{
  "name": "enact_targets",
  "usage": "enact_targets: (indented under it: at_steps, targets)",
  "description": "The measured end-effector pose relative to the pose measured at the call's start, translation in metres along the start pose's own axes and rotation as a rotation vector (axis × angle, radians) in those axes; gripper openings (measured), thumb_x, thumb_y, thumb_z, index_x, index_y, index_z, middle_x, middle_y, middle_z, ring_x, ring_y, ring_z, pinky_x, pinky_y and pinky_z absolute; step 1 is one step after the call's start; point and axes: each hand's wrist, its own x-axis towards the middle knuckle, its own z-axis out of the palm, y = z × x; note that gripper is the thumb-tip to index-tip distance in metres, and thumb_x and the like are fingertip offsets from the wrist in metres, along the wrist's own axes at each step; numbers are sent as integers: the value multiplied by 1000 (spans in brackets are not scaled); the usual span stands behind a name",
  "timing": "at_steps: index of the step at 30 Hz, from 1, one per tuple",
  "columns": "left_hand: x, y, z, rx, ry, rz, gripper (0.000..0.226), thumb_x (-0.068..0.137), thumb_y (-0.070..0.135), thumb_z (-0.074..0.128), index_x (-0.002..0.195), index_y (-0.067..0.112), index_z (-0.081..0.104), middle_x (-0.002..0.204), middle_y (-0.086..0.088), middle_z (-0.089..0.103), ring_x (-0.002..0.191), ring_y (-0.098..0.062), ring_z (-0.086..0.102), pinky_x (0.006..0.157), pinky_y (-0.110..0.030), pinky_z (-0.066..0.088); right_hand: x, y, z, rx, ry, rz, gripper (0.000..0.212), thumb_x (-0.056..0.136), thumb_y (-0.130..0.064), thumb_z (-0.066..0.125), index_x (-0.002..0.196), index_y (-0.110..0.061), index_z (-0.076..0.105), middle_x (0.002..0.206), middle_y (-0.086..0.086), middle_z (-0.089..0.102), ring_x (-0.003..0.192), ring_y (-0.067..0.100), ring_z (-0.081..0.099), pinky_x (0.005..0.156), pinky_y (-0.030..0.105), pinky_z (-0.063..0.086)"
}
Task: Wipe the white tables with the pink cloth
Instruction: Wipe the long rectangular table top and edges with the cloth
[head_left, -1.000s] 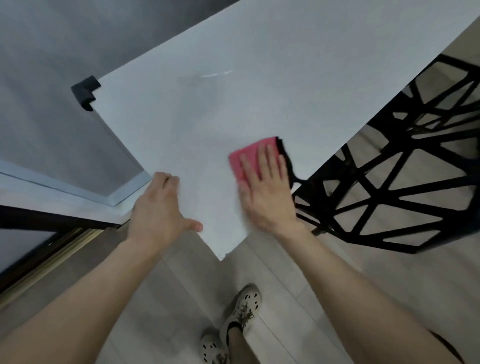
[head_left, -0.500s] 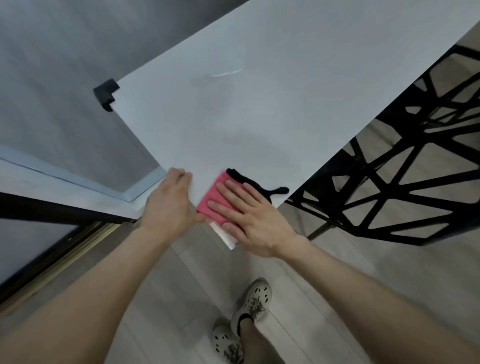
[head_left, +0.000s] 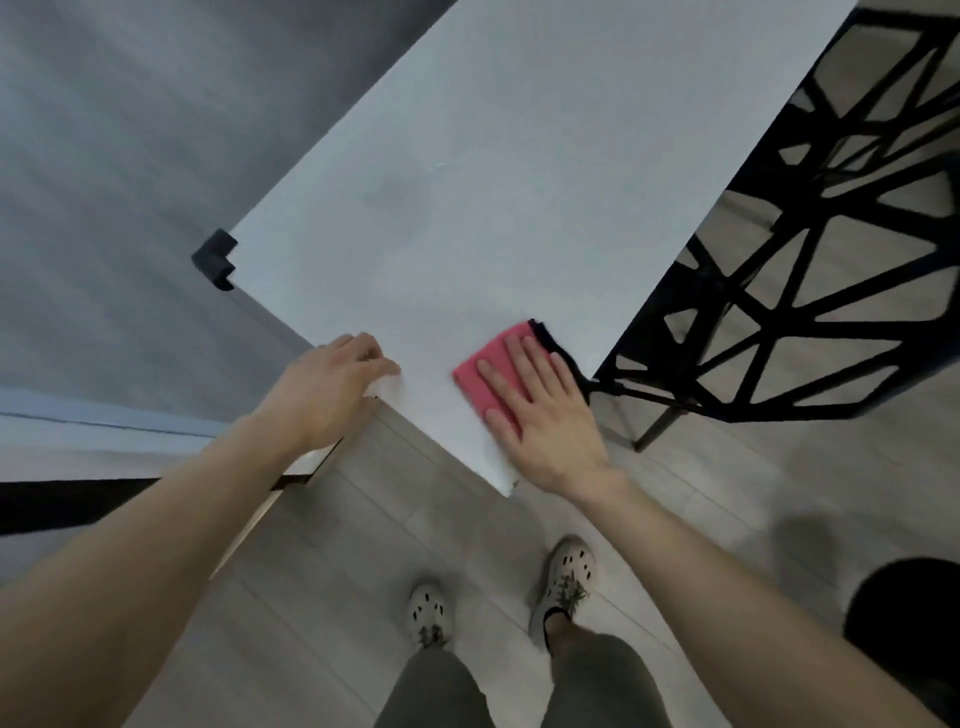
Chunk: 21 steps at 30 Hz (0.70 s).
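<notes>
Fingers (head_left: 524, 364) of my right hand (head_left: 545, 415) are lying straight and slightly apart, pressing the pink cloth (head_left: 480, 397) flat onto the white worktop (head_left: 519, 182) close to its nearest corner. My left hand (head_left: 332, 387) is resting on the worktop's left edge, fingers loosely bent, clasping nothing. I am seeing a black lattice chair (head_left: 831, 408) standing just beside the cloth's side of the worktop.
</notes>
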Motion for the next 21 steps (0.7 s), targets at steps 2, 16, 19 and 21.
enact_targets:
  at_steps: [2,16,19,21]
  targets:
    - [5,-19,-2,12,65,9,52,94,26,76,144,24,61,140,-3,53,125,-28,56,94,-49,56,18,22,-8,12,34,213,66,113,-57,23,173,-36,4,181,10,-9,167,22,-16,136,50,-1]
    - [56,-169,-20,98,102,462,51,90,31,81,136,12,66,145,-14,57,134,-38,54,108,-56,46,27,-147,36,58,291,881,60,115,-52,22,172,-37,17,181,11,1,168,25,-4,135,53,8]
    - [67,-209,-24,121,111,325,63,91,40,79,144,12,60,155,-18,50,144,-39,44,116,-59,39,64,-175,37,45,428,1260,60,115,-48,27,171,-28,27,178,25,11,167,39,7,132,60,13]
    - [73,-220,-22,105,68,315,68,90,45,80,147,14,58,155,-15,51,142,-39,46,112,-60,45,127,-232,43,28,413,1027,58,116,-43,30,170,-23,31,176,27,16,166,41,9,132,61,13]
